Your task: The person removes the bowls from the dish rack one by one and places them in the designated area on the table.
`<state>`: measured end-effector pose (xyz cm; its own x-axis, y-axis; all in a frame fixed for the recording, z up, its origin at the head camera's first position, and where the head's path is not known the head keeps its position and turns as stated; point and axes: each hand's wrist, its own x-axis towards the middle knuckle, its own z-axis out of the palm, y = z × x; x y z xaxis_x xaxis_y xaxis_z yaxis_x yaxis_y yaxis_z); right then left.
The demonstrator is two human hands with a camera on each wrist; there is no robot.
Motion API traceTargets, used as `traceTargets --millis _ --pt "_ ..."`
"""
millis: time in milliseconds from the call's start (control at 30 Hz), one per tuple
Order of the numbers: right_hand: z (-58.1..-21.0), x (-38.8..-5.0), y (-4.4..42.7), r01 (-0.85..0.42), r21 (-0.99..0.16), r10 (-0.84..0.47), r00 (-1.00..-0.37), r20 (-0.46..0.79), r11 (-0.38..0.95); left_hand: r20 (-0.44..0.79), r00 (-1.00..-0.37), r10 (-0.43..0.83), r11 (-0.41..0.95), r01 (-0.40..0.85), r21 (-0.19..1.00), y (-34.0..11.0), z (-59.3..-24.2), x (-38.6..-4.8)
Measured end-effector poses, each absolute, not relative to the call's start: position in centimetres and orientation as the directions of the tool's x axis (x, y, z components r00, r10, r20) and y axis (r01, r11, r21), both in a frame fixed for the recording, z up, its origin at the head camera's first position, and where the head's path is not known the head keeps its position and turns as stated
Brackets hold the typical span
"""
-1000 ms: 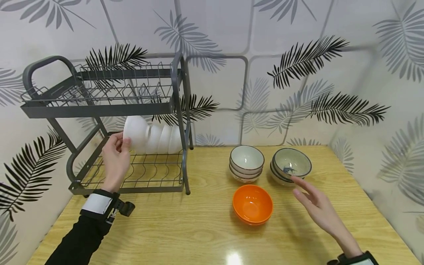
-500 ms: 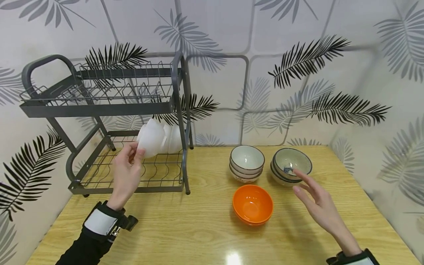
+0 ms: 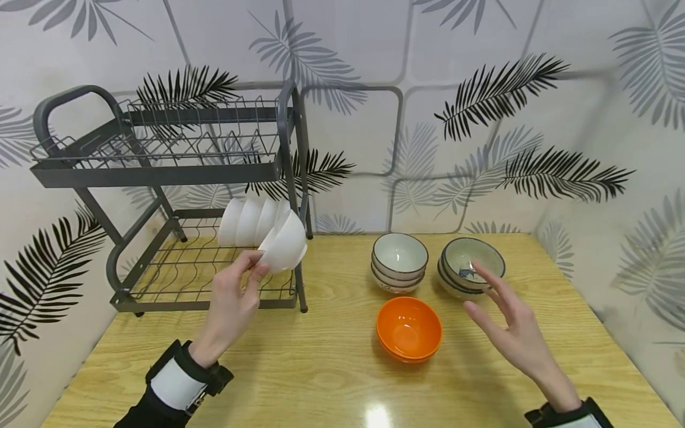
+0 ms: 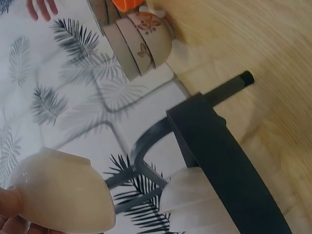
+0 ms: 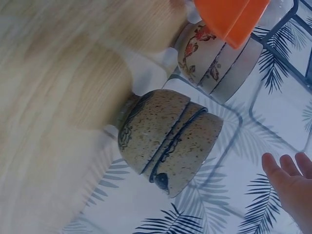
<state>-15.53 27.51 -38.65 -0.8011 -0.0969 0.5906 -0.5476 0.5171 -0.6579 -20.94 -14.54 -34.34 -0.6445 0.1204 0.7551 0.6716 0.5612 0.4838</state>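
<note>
Left hand (image 3: 235,294) pinched a white bowl (image 3: 286,242) near the left-side rack (image 3: 155,176); right hand (image 3: 516,333) just hung there empty, loosely spread.

In the head view, the held bowl (image 3: 285,245) and a rack post (image 3: 299,279) hide the right end of the row of white bowls (image 3: 230,224). Fingertips of the right hand (image 3: 511,327) cover part of the speckled bowl (image 3: 481,252); the bottom edge cuts off the left sleeve (image 3: 152,411). In the left wrist view, the left hand (image 4: 10,207) lies mostly outside the left edge, and a rack bar (image 4: 226,161) covers part of the white bowls. In the right wrist view, the orange bowls (image 5: 231,19) run off the top.
</note>
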Motion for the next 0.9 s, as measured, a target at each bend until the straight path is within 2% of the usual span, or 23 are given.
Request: traceTargets --millis 100,267,467,700,900 --pt "-38.4 -15.6 27.3 -0.587 -0.615 -0.129 -0.770 0.625 0.526 0.747 -0.648 0.150 0.547 0.683 0.483 -13.8 -34.3 -20.2" --pt "-38.0 -15.7 26.9 -0.613 -0.590 -0.161 -0.753 0.639 0.526 0.728 -0.652 0.212 0.505 0.711 0.489 -12.6 -34.3 -19.2" --pt "-37.4 -15.6 26.1 -0.697 -0.507 -0.214 -0.671 0.709 0.506 0.712 -0.633 0.302 0.449 0.754 0.480 -11.6 -34.6 -18.4" --pt "-36.8 -15.7 25.0 -0.783 -0.425 -0.282 -0.579 0.765 0.455 0.729 -0.549 0.408 0.404 0.825 0.395 -10.5 -35.1 -17.9" --pt "-36.6 -15.9 23.9 -0.824 -0.403 -0.335 -0.539 0.773 0.398 0.732 -0.483 0.480 0.371 0.868 0.330 -9.3 -35.2 -17.4"
